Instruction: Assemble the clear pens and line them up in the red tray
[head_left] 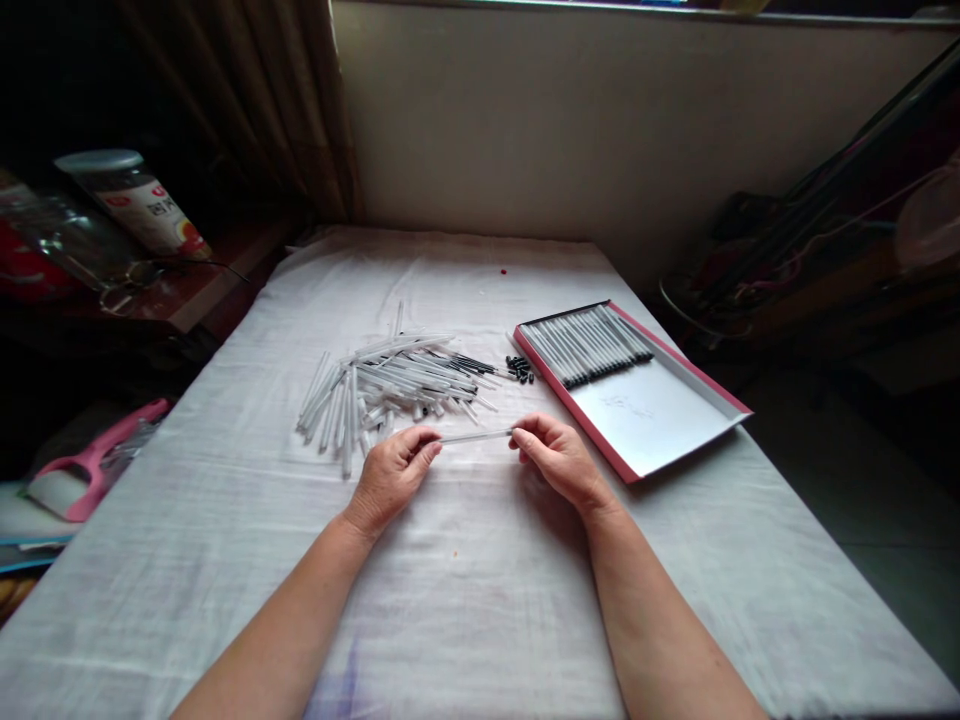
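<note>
- Head view: the left hand and right hand face each other low over the cloth-covered tabletop, a slim clear tube running straight between them
- The left fingers are closed in a pinch on one end of the tube, thumb against forefinger; the right fingers pinch the other end, where a small dark part shows, too small to tell apart
- It looks light and stiff, probably thin plastic: smooth enough to roll or slip in a loose pinch, and likely to bow or crack under a hard squeeze at mid-length
- The best hold seems to be right at the ends, with soft fingertip pressure and both hands in line
- Beyond and to the left of the left fingers lies a loose pile of similar tubes, with dark thin rods at its right edge
- Just beyond the right fingers sit small black pieces
- Right of the right fingers rests a shallow red-walled box, a row of black-ended tubes filling its far part
</note>
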